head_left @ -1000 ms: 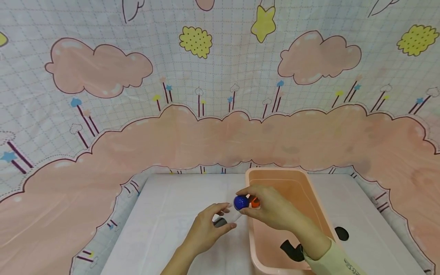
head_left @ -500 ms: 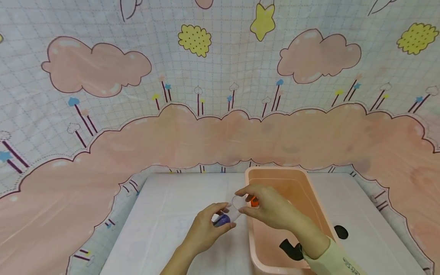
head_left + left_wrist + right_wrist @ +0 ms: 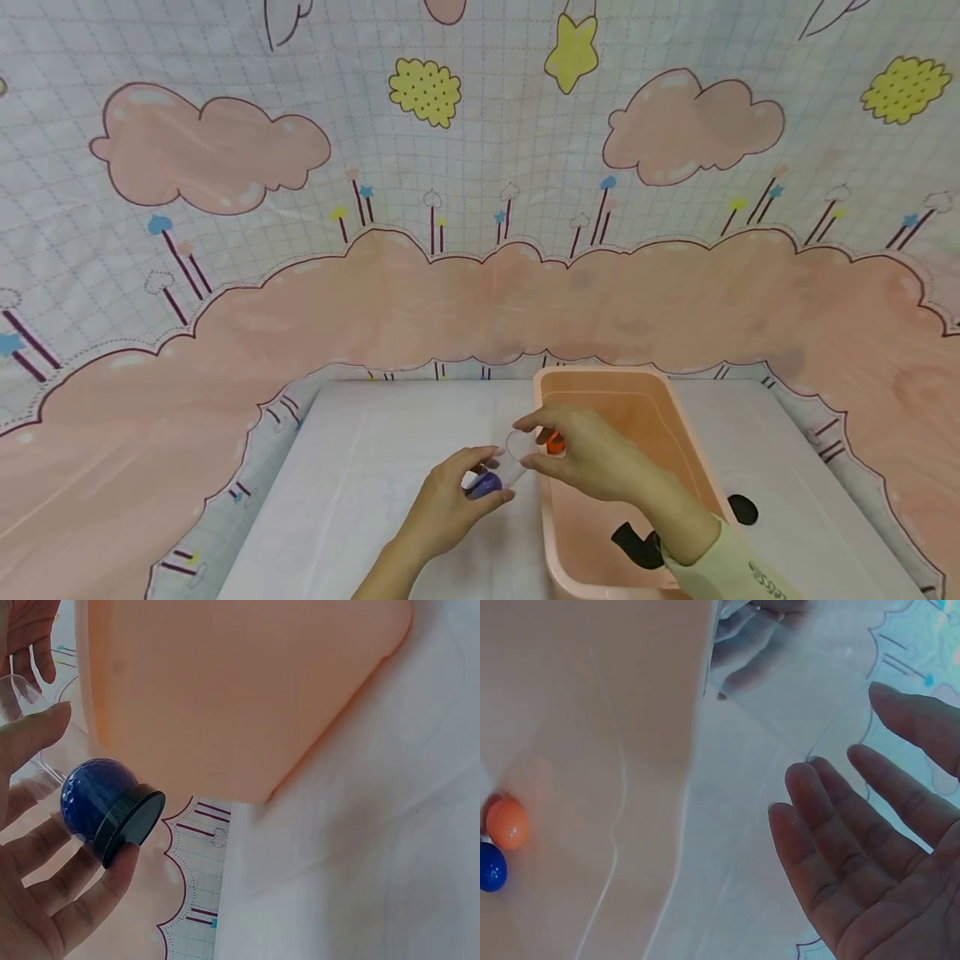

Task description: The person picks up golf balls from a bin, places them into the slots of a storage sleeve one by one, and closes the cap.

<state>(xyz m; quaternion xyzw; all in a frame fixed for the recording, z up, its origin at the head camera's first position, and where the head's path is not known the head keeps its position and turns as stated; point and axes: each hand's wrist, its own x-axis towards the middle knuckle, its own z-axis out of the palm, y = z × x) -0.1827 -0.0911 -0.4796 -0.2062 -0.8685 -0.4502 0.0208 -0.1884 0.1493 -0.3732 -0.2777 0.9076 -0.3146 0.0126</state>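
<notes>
Nearest, the L hand (image 3: 448,500) has its fingers curled round a clear plastic tube (image 3: 516,468), tilted w/ its mouth up toward the other side & a black end cap (image 3: 135,825) at the low end. Big change vs 1 sec ago: the dimpled blue ball (image 3: 94,796), then at the mouth btw the fingertips of the R hand (image 3: 588,454), is now down inside the tube, up against the cap. So this ball looks loaded, & that bit of the job prob. done. R hand's fingers are spread around the mouth, no ball btw them; can't tell if they touch the rim. Just beside, the peach plastic tub (image 3: 555,533) holds a black elbow-shaped piece (image 3: 636,548) at its near end, partly behind the R forearm; a black disc (image 3: 743,510) lies on the counter (image 3: 375,450) right of the tub. Farther in, an orange ball (image 3: 508,823) & a 2nd blue ball (image 3: 491,868) are in the tub, so apparently not loaded yet. Far back: cloud-print backdrop (image 3: 450,308), same as before.
</notes>
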